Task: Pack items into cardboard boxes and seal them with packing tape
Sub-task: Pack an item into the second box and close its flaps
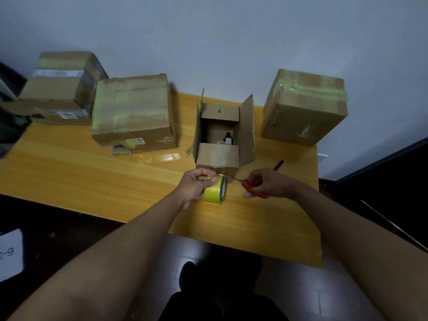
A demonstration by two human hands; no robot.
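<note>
The near strip of the worktop (pixel 92 181) lies bare on the left of the hands. At the far edge, sealed boxes (pixel 133 112) block the left and a taped box (pixel 303 107) the right. The open box (pixel 222 133) stands between them, flaps upright, with narrow gaps on either side. A black pen (pixel 278 165) lies in the right gap.
</note>
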